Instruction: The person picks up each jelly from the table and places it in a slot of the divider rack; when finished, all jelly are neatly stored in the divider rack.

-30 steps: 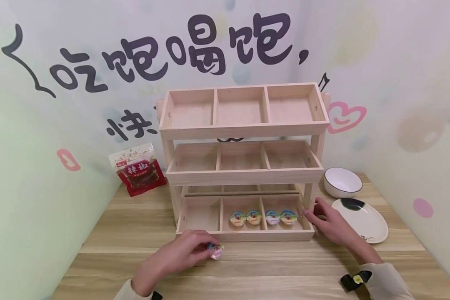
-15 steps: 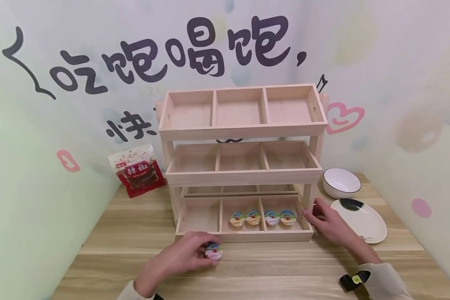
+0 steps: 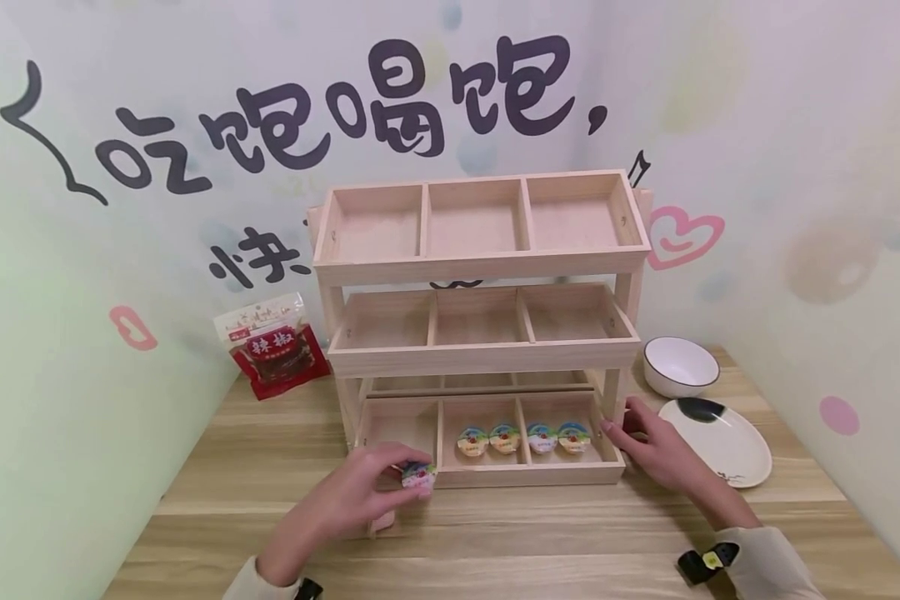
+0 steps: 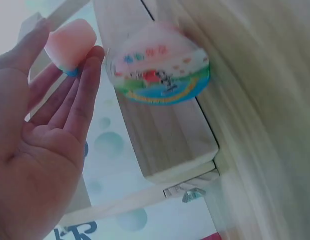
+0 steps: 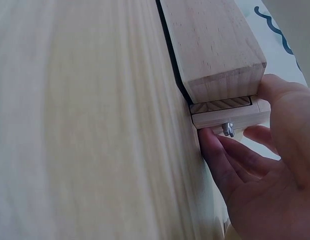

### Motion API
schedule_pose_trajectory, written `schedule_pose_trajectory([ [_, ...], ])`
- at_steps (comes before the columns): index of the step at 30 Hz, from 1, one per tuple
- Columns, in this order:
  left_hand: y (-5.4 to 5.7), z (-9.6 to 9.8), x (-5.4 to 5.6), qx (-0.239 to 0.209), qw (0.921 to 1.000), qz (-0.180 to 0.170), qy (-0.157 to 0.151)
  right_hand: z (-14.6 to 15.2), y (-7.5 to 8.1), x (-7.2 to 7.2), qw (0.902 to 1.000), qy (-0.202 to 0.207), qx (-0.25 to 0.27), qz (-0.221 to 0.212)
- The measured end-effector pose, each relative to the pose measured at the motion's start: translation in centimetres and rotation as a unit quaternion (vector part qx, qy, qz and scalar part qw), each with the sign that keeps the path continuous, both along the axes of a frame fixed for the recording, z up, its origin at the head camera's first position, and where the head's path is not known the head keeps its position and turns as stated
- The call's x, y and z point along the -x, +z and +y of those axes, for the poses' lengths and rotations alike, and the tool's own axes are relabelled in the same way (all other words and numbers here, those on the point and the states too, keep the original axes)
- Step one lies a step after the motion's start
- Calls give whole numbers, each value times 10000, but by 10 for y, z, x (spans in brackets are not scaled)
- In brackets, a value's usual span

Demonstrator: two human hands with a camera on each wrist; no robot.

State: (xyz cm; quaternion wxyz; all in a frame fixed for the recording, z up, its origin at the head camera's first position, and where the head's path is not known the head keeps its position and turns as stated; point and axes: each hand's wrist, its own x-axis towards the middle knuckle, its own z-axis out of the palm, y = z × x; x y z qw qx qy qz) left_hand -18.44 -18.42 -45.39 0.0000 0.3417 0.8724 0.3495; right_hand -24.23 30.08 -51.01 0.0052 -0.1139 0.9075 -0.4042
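My left hand (image 3: 356,492) pinches a small jelly cup (image 3: 418,475) with a printed lid, its pink body tilted, at the front edge of the bottom left compartment. A second pink jelly cup (image 4: 160,70) is close to the left wrist camera, in front of the bottom tray; my hand hides most of it in the head view. My right hand (image 3: 656,446) grips the right end of the three-tier wooden rack (image 3: 480,358), thumb at the bottom tray's rim. Two jelly cups (image 3: 487,440) lie in the bottom middle compartment, and two more jelly cups (image 3: 558,437) in the bottom right one.
The two upper trays (image 3: 480,267) overhang the bottom one from behind. A white bowl (image 3: 680,367) and an oval plate (image 3: 716,442) stand right of the rack, close to my right forearm. A red snack bag (image 3: 273,346) leans on the wall at left.
My left hand has turned the jelly cup and raised it from in front of the bottom tray to its front edge. The right hand keeps its grip.
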Motion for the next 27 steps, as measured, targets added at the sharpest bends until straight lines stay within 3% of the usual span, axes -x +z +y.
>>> schedule_pose_trajectory([
  [6, -2, -2, 16, -289, 9953, 892, -249, 3, -2, 0, 10000, -14, -1, 10],
  [10, -3, -2, 25, -331, 9925, 1175, -84, 3, -3, 1, 10000, 8, 24, -20],
  [16, 1, -1, 39, -365, 9965, 720, 210, 2, -1, 1, 10000, 8, 8, -19],
  [19, 1, 1, 49, -424, 9962, 680, 333, 2, -1, 0, 10000, -15, 4, -9],
  [27, -13, -1, 56, -109, 9957, 255, 887, 0, 1, 0, 10000, -28, -19, 43],
])
